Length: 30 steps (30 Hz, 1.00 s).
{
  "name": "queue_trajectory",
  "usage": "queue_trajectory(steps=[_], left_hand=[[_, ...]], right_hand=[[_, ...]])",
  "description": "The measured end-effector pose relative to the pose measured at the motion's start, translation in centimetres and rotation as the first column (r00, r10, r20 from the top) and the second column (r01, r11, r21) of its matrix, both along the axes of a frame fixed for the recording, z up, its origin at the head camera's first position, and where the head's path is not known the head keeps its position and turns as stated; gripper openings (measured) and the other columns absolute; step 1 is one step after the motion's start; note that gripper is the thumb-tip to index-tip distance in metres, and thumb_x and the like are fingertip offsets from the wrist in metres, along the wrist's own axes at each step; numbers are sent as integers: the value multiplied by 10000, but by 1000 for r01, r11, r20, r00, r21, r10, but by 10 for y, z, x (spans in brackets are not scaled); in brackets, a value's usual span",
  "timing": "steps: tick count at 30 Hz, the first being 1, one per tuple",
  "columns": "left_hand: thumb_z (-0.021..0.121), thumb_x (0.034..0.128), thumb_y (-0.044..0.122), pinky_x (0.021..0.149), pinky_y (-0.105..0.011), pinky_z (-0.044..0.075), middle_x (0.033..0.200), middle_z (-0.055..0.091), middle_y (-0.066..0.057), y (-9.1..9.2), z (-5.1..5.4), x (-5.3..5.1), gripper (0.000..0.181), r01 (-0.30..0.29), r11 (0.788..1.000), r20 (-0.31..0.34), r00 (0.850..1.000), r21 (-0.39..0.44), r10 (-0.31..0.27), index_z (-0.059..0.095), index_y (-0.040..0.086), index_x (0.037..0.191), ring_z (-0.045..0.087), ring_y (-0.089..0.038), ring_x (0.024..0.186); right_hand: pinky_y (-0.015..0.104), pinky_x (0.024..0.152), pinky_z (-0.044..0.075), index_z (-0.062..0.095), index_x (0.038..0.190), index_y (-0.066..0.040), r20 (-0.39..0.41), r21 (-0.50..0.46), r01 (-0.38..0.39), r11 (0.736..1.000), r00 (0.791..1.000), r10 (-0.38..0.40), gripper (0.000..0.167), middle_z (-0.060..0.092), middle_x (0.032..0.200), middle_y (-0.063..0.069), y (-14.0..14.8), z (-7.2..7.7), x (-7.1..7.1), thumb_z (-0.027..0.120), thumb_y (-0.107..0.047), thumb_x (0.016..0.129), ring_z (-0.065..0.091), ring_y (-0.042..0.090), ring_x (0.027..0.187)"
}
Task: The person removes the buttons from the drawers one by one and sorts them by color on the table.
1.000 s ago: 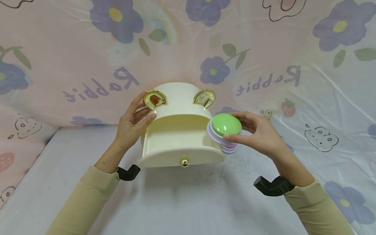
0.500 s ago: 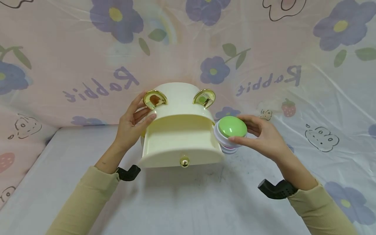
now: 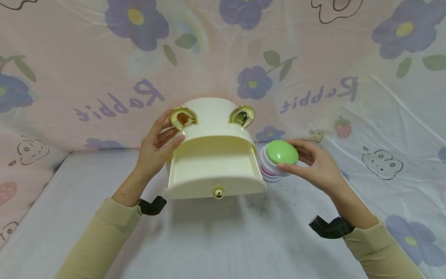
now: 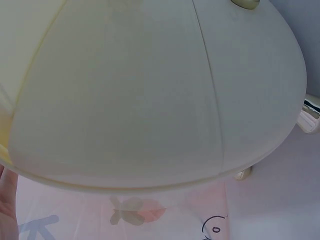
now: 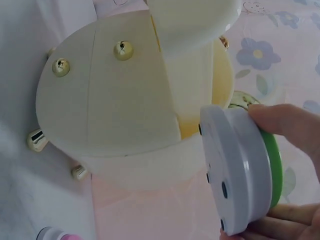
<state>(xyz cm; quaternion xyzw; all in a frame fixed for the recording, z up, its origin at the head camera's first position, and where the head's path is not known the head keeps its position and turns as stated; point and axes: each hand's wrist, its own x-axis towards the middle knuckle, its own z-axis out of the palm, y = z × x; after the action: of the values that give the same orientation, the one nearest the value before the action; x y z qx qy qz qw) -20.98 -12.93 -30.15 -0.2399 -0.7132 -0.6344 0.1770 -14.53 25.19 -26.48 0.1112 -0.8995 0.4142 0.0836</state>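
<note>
A cream drawer box [image 3: 212, 116] with gold ears stands in the middle of the head view. Its top drawer [image 3: 195, 188] is pulled out, and nothing shows inside. My left hand [image 3: 155, 147] grips the box's left side by the ear, thumb on the front and fingers behind. Just right of the drawer, my right hand [image 3: 320, 166] pinches a round push button [image 3: 282, 152] with a green dome and pale lilac base. The right wrist view shows small dark feet under that button [image 5: 232, 170]. Below it sits another round lilac piece [image 3: 271, 179] with pink, mostly hidden.
Gold knobs [image 5: 123, 50] mark the lower drawers in the right wrist view. A patterned cloth [image 3: 209, 66] hangs behind the box. The box rests on a white surface [image 3: 209, 240], close to the cloth.
My right hand has carried the green button right and slightly down, from the drawer's right edge to beside it, over the pink piece. My left hand and the box stay put.
</note>
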Motion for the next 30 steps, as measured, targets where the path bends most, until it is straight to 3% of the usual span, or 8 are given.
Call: queue_trajectory(steps=[4, 8, 12, 15, 22, 25, 28, 30], left_hand=[[630, 883, -47, 1025, -202, 458, 1249, 505, -15, 0, -1, 0, 724, 2, 1000, -2, 1000, 6, -2, 364, 243, 1491, 588, -41, 1135], [626, 882, -54, 1024, -208, 462, 1245, 509, -18, 0, 0, 0, 719, 5, 1000, -5, 1000, 14, -5, 367, 231, 1490, 591, -45, 1132], [626, 881, -58, 1018, -203, 465, 1246, 513, -26, 0, -1, 0, 719, 7, 1000, -10, 1000, 18, -7, 371, 231, 1488, 593, -49, 1132], [629, 884, -46, 1016, -201, 466, 1257, 510, -62, 0, -1, -1, 712, 9, 1000, -23, 1000, 17, -8, 370, 228, 1488, 594, -49, 1132], [634, 891, -18, 1019, -200, 463, 1270, 503, -106, 0, -1, -1, 699, 10, 1000, -36, 999, 10, -10, 367, 224, 1489, 592, -47, 1134], [633, 880, -49, 1016, -201, 466, 1262, 513, -67, 0, -2, -1, 713, 5, 1000, -31, 1000, 13, -4, 372, 221, 1487, 596, -49, 1128], [630, 873, -69, 1015, -204, 468, 1260, 515, -50, 0, -2, -2, 723, 2, 1000, -28, 1000, 16, -2, 373, 216, 1486, 598, -51, 1125], [628, 874, -71, 1015, -207, 468, 1258, 516, -50, 0, -2, -2, 723, 5, 1000, -26, 1000, 18, -5, 374, 217, 1486, 598, -53, 1125]], right_hand=[[13, 927, 403, 556, 1321, -110, 2, -18, 31, 999, 1000, -31, 599, 546, 1310, 46, 5, -8, -2, 803, -235, 790, 541, 123, 1188], [20, 933, 410, 523, 1353, -93, 35, -24, 63, 998, 997, -62, 637, 546, 1325, 82, 12, -16, -3, 795, -256, 799, 530, 195, 1226], [258, 1057, 440, 488, 1369, -56, 73, -2, 100, 995, 992, -99, 684, 528, 1355, 139, 17, -23, -4, 788, -298, 804, 491, 319, 1278], [435, 1075, 399, 474, 1373, -31, 88, 4, 117, 993, 989, -117, 706, 515, 1365, 164, 20, -28, -5, 785, -312, 805, 478, 344, 1288], [487, 1067, 393, 455, 1374, 9, 73, -4, 148, 989, 986, -148, 733, 495, 1367, 205, 33, -45, -10, 788, -303, 801, 466, 386, 1288], [319, 1070, 429, 459, 1366, 23, 56, -16, 167, 986, 985, -166, 730, 497, 1364, 220, 39, -55, -14, 793, -290, 798, 466, 388, 1287], [90, 996, 420, 462, 1360, 34, 47, -30, 180, 983, 983, -179, 719, 503, 1359, 230, 44, -63, -17, 790, -278, 801, 472, 385, 1279], [10, 941, 397, 461, 1362, 36, 51, -31, 191, 981, 981, -189, 723, 499, 1362, 238, 48, -68, -18, 788, -284, 803, 472, 388, 1278]])
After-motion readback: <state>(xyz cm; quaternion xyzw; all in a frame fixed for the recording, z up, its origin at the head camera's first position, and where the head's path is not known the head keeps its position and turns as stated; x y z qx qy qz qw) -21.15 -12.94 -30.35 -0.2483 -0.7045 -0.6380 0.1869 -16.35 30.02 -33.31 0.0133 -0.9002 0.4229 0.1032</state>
